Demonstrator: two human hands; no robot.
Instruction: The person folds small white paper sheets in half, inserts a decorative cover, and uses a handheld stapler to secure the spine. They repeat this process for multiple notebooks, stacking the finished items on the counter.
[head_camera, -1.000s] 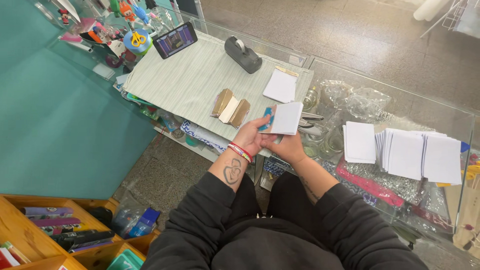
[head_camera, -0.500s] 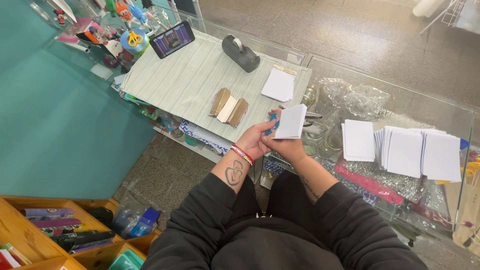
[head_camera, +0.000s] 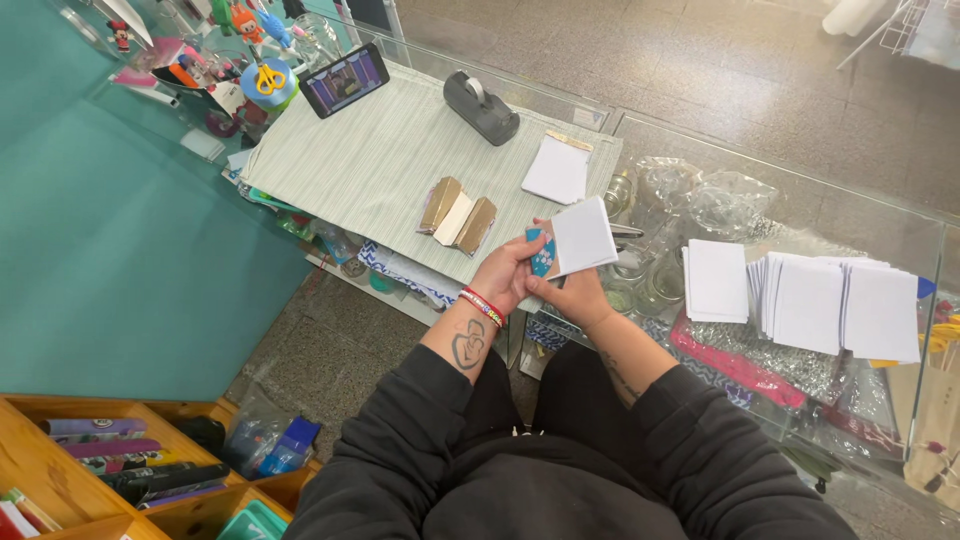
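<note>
My left hand (head_camera: 510, 275) and my right hand (head_camera: 572, 292) meet over the near edge of a glass counter. Together they hold a white square paper envelope (head_camera: 585, 236) and a small blue patterned item (head_camera: 543, 253) that sits at its left edge, partly tucked behind the paper. My left wrist carries red and white bracelets. On the pale green striped mat (head_camera: 380, 160) just left of my hands lies a gold and white folded card piece (head_camera: 457, 213). Another white square envelope (head_camera: 559, 169) rests on the mat's far right corner.
Stacks of white envelopes (head_camera: 820, 300) lie on the glass counter to the right. A black tape dispenser (head_camera: 481, 106), a phone (head_camera: 343, 80) and a cup with scissors (head_camera: 268, 82) stand at the back left. Wooden trays (head_camera: 100, 470) sit low left.
My hands have stayed at the counter edge, turning the white envelope slightly while the blue item slides at its left side. The camera has shifted a little.
</note>
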